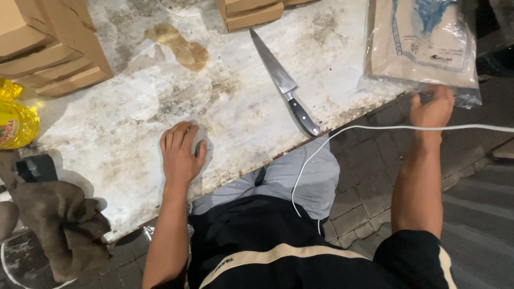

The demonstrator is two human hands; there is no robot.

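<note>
My left hand [179, 152] presses down on a crumpled piece of clear plastic film [202, 140] lying on the stained white tabletop [134, 123]. My right hand [432, 107] reaches out past the table's right edge and pinches the lower corner of a clear plastic bag of flat tan sacks [420, 43]. A large kitchen knife [282, 81] with a black handle lies on the table between my two hands, blade pointing away from me.
Stacked cardboard boxes [48, 48] fill the far left, more boxes [251, 12] sit at the top. A yellow oil bottle [16, 120] and a brown rag [61, 225] are at left. A brownish lump [179, 45] lies on the table. A white cable [375, 128] crosses in front. Paving stones [369, 176] lie below.
</note>
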